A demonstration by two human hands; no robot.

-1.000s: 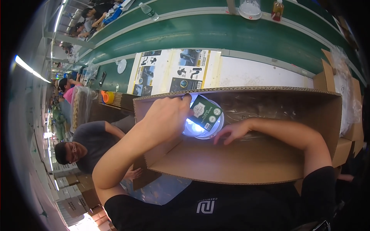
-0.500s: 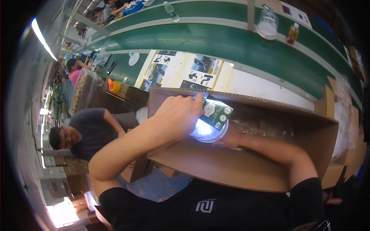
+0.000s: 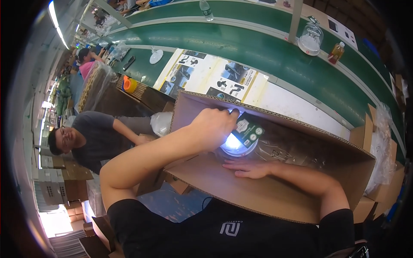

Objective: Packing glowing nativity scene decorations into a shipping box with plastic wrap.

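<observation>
Green conveyor belt (image 3: 266, 47) behind cardboard box (image 3: 275, 189)

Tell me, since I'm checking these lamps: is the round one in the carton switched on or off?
On. The round lamp glows bright white under its dome while the left hand holds it over the cardboard carton.

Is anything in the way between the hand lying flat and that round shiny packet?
Nothing visible. The right hand lies flat inside the cardboard box, just beside the round clear packet that the left hand holds.
</observation>
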